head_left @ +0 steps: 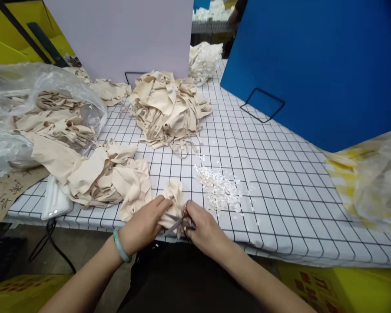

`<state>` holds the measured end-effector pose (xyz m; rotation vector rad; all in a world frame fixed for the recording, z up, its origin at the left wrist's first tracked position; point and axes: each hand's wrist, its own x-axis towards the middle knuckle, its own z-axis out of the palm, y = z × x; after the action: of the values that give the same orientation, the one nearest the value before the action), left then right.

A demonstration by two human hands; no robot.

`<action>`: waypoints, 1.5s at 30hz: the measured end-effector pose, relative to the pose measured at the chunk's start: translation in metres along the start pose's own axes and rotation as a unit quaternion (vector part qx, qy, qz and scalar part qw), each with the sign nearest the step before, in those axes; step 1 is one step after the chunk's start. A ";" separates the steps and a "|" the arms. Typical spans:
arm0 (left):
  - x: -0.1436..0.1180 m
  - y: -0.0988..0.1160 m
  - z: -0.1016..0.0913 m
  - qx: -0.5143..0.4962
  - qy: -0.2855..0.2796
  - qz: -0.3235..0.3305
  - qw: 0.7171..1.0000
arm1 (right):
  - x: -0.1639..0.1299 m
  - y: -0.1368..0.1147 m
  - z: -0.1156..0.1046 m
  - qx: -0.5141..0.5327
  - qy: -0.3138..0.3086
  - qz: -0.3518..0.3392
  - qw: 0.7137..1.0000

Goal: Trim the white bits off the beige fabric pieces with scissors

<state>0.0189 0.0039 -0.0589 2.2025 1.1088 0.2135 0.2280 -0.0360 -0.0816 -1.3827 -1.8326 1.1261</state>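
My left hand [149,219], with a pale green bangle on its wrist, is closed on a piece of beige fabric [173,191] at the table's front edge. In my right hand [203,226] is a pair of scissors [176,224], its blades pointing left across the fabric, close to the left fingers. Part of the handles is hidden by my fingers. A scatter of small white clippings [222,191] lies just beyond the right hand. Left of my left hand spreads a loose heap of beige fabric pieces [101,174].
A larger beige fabric pile [169,106] stands farther back. At left, a clear plastic bag [94,93] holds more pieces, near a white power strip [56,200]. A lilac panel [127,34] and a blue panel [313,65] rise behind. Another plastic bag [381,182] sits at right.
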 end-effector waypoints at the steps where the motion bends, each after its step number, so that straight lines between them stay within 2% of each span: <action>1: 0.001 0.004 -0.006 -0.033 -0.006 0.007 0.999 | 0.005 -0.003 0.003 0.012 0.000 -0.001 1.000; 3: 0.010 0.011 -0.028 -0.085 0.004 0.025 0.996 | 0.021 -0.011 -0.004 0.061 0.007 0.003 0.998; 6: 0.049 0.023 -0.080 -0.137 0.098 0.055 0.984 | 0.072 -0.037 -0.041 0.128 0.047 -0.016 0.991; 8: 0.091 0.030 -0.120 -0.169 0.188 0.064 0.965 | 0.122 -0.062 -0.075 0.127 0.117 -0.047 0.984; 10: 0.133 0.031 -0.152 -0.171 0.276 0.048 0.945 | 0.175 -0.082 -0.110 0.101 0.214 -0.072 0.969; 12: 0.163 0.019 -0.166 -0.095 0.322 0.018 0.942 | 0.215 -0.083 -0.134 0.049 0.306 -0.058 0.949; 14: 0.166 -0.005 -0.156 -0.027 0.324 -0.005 0.946 | 0.231 -0.065 -0.137 -0.003 0.375 -0.050 0.926; 16: 0.143 -0.031 -0.129 0.026 0.319 -0.019 0.947 | 0.218 -0.039 -0.119 -0.026 0.360 -0.048 0.931; 17: 0.125 -0.042 -0.113 0.047 0.320 -0.025 0.946 | 0.204 -0.027 -0.102 -0.020 0.314 -0.032 0.949; 19: 0.085 -0.059 -0.083 0.080 0.340 -0.042 0.936 | 0.173 -0.010 -0.059 0.036 0.151 0.030 0.987; 21: 0.052 -0.068 -0.060 0.095 0.353 -0.059 0.929 | 0.151 -0.006 -0.013 0.098 0.040 0.070 0.992; 23: 0.032 -0.071 -0.046 0.105 0.372 -0.056 0.921 | 0.144 -0.012 0.026 0.119 0.003 0.071 0.990; 25: 0.021 -0.073 -0.040 0.118 0.395 -0.040 0.910 | 0.148 -0.022 0.049 0.119 0.006 0.058 0.991; 28: 0.012 -0.078 -0.039 0.130 0.416 -0.029 0.899 | 0.149 -0.026 0.048 0.123 0.024 0.055 0.991; 31: 0.004 -0.083 -0.040 0.141 0.421 -0.028 0.896 | 0.127 -0.010 0.022 0.130 0.058 0.078 0.987; 34: 0.002 -0.080 -0.036 0.165 0.399 -0.019 0.902 | 0.096 0.013 -0.004 0.120 0.102 0.116 0.981; 37: 0.007 -0.067 -0.033 0.199 0.364 -0.020 0.909 | 0.074 0.022 -0.017 0.103 0.121 0.137 0.978; 42: 0.022 -0.052 -0.034 0.235 0.358 -0.034 0.903 | 0.069 0.004 -0.012 0.066 0.186 0.109 0.974; 45: 0.028 -0.053 -0.032 0.238 0.277 -0.056 0.929 | 0.076 -0.009 0.005 0.082 0.121 0.091 0.985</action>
<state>-0.0113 0.0637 -0.0703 2.5699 1.7387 0.5990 0.1970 0.0344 -0.0792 -1.5376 -1.4345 1.1167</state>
